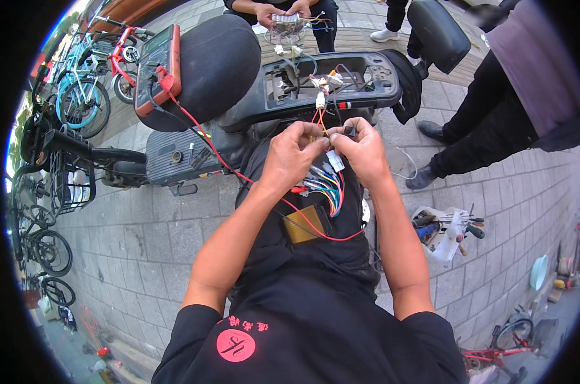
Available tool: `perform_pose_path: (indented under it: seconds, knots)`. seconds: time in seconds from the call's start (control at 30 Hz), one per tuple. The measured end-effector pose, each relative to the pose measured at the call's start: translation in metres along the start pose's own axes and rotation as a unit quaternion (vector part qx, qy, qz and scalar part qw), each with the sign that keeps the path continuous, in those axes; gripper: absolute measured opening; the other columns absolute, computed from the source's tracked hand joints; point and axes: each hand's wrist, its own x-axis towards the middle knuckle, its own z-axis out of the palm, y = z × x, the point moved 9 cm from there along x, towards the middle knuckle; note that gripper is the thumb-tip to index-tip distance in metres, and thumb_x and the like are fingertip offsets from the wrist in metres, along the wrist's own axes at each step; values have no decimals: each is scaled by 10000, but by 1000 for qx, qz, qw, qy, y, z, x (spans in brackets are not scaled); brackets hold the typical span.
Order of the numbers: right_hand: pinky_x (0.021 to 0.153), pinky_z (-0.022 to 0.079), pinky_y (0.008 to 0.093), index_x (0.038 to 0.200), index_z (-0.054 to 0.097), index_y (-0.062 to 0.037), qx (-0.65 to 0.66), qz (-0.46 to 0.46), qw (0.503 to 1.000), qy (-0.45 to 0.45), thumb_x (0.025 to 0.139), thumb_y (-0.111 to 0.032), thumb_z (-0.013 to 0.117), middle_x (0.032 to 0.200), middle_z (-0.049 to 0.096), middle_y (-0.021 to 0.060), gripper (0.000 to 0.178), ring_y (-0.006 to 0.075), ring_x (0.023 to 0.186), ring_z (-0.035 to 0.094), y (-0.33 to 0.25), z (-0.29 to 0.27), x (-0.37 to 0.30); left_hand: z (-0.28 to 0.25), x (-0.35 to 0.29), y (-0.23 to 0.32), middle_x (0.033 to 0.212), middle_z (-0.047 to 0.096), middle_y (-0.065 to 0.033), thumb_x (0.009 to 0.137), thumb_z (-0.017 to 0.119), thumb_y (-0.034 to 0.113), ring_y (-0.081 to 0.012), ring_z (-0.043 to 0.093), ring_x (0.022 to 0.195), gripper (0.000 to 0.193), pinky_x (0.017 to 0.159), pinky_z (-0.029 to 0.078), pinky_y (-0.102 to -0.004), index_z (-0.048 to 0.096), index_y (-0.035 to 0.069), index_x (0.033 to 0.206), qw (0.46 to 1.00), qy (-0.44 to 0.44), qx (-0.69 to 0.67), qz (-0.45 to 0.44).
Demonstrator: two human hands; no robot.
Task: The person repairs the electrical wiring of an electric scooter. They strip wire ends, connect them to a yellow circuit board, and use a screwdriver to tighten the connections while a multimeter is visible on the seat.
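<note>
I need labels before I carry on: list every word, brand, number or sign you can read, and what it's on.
Black shirt: red characters above a round red emblem with a looping dark mark; I won't copy the wording.
Orange-red multimeter: display and dial markings too small to read.
Gold box: no legible lettering.
White connector: no legible lettering.

Your hands (361, 152) pinch orange wires (321, 118) near frame centre; at upper left, a red multimeter (157, 70) touches a black seat (216, 67).
</note>
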Motion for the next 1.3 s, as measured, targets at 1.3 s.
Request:
perform_pose_path:
  seconds: [1.3]
  knots:
    - [831,606,277,1308,524,67,63,-34,995,75,954,35,756,1094,752,121,424,136,927,728,10,-3,-23,5,4,-18,1399,670,-127,1024,776,182,-178,667,1203,244,1000,537,-320,841,-39,1104,999,-24,-33,9]
